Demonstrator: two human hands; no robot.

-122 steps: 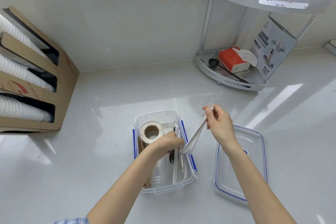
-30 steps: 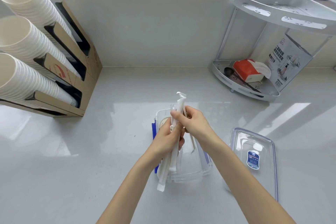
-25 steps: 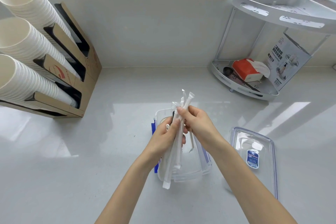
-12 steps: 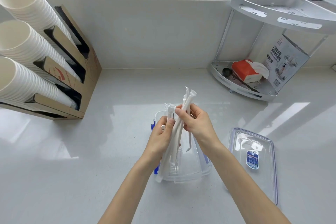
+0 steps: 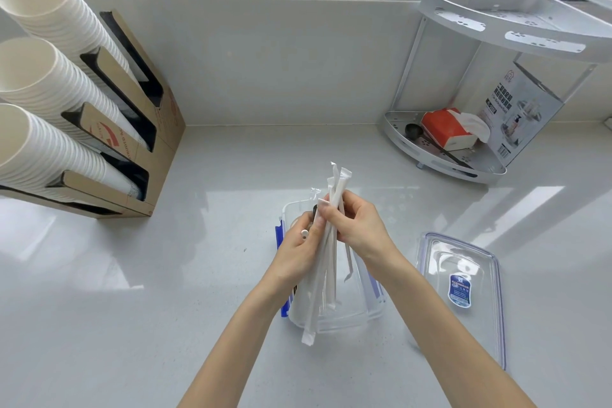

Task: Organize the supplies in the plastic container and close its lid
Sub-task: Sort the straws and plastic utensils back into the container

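Note:
A clear plastic container (image 5: 344, 318) with blue side clips stands open on the counter in front of me. Above it both hands hold a bundle of white paper-wrapped straws (image 5: 326, 275), upright and a little tilted. My left hand (image 5: 298, 252) grips the bundle's middle from the left. My right hand (image 5: 357, 228) pinches the straws near their upper ends. The container's clear lid (image 5: 463, 288), with a blue label, lies flat on the counter to the right. My hands and the straws hide most of the container's inside.
A cardboard dispenser (image 5: 132, 129) with three stacks of white paper cups stands at the left. A white two-tier corner rack (image 5: 463, 156) at the back right holds a red tissue pack, a black spoon and a printed card. The wall and window run along the back.
Earlier the left hand was inside the container while the right held one wrapped item. Over the last second the straw bundle has been lifted slightly and straightened between both hands.

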